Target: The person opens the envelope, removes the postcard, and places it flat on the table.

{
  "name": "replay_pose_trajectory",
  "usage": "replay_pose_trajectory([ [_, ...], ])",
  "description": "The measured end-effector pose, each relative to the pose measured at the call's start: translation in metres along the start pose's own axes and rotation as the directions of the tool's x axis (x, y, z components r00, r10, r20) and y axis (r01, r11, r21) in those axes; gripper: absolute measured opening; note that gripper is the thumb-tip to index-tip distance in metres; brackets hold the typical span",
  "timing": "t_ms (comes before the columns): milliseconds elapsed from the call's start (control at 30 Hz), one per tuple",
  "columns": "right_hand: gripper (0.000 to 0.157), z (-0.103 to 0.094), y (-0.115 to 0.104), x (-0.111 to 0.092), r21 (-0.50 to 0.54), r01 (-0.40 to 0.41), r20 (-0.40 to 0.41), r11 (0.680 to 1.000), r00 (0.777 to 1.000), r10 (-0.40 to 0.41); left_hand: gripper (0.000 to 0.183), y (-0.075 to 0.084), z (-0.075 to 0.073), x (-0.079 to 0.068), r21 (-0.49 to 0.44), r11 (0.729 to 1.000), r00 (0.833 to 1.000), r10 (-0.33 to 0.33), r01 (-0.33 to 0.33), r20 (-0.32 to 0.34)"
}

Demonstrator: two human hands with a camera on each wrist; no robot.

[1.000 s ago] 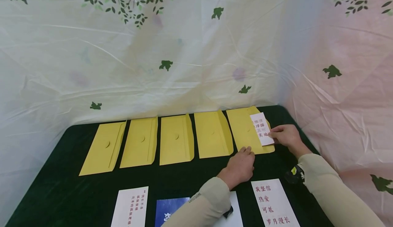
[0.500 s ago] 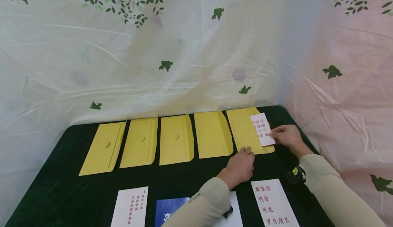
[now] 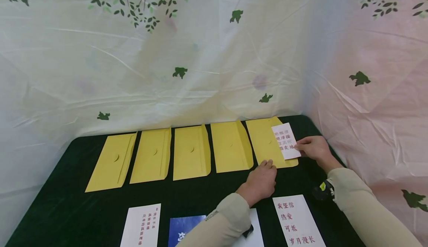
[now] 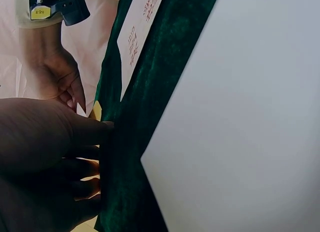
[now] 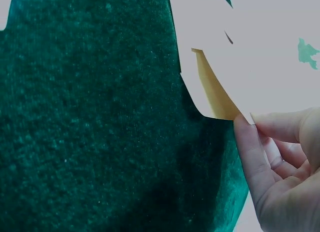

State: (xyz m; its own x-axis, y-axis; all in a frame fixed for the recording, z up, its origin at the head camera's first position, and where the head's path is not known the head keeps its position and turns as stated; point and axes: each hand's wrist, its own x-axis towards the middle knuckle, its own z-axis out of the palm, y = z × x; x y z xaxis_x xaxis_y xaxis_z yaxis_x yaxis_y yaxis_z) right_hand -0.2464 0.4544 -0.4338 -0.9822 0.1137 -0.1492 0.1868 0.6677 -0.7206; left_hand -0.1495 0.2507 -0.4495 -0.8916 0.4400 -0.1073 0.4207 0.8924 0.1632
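Observation:
At the right end of the row lies a yellow envelope with its flap side to the right. A white card with printed characters sticks partly out of it, over the flap. My right hand pinches the card's right edge between thumb and forefinger; the right wrist view shows this pinch at a corner, with the flap below. My left hand rests its fingertips on the near edge of the same envelope. The card's left part is hidden inside the envelope.
Several more yellow envelopes lie in a row to the left on the dark green cloth. Nearer me are a white printed card, a blue card, a partly covered white sheet and another printed card.
My right hand has drawn the card slightly to the right, so more of its printed characters show beside the envelope. My left hand has stayed in place.

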Motion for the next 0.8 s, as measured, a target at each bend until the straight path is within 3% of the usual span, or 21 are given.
replay_pose_trajectory([
  [800,0.036,-0.001,0.001,0.015,-0.01,-0.001,0.017,1.0,1.0,0.001,0.047,-0.015,-0.001,0.013,-0.011,1.0,1.0,0.006,-0.006,-0.006],
])
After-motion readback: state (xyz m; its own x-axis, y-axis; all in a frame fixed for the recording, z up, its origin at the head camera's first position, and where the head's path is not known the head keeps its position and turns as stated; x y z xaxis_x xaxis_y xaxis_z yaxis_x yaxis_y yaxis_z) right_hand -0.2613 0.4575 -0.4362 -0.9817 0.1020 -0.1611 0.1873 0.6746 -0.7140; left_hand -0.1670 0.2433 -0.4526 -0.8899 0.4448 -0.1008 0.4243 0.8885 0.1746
